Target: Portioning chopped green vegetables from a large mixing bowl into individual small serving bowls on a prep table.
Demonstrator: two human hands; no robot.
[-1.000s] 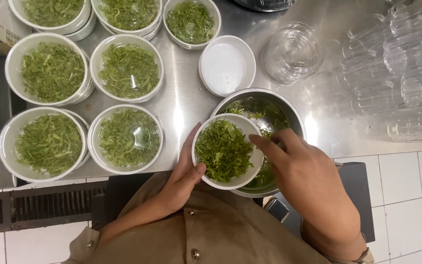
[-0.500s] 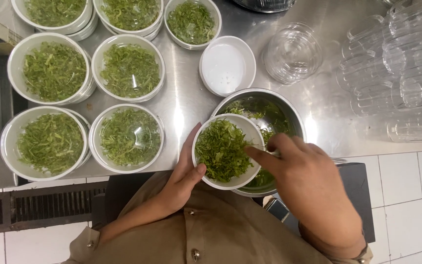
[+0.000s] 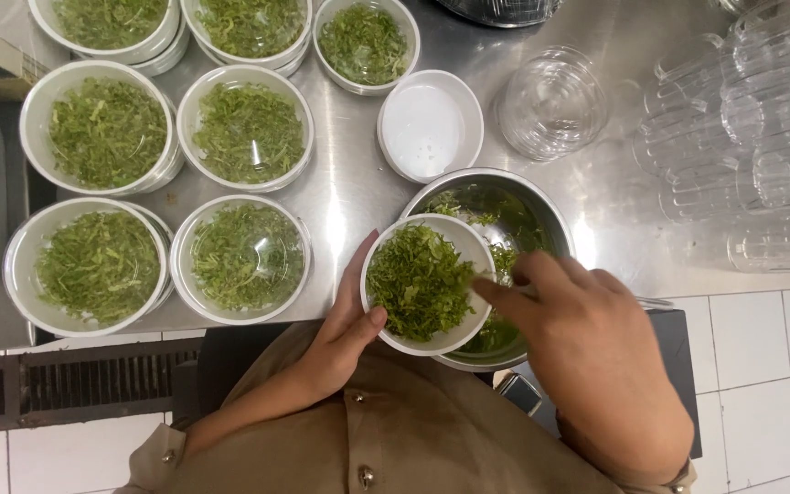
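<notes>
My left hand (image 3: 345,320) fingers grip one round white bowl of shredded green leaves (image 3: 427,284) over one steel mixing bowl (image 3: 541,215); my right hand (image 3: 587,338) fingers pinch leaves at its rim. Seven filled white bowls (image 3: 240,261) and one empty (image 3: 430,126) sit on the steel desk (image 3: 349,183)

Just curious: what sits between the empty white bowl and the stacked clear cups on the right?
In the head view, a clear plastic container sits between the empty white bowl and the stacked clear cups.
</notes>
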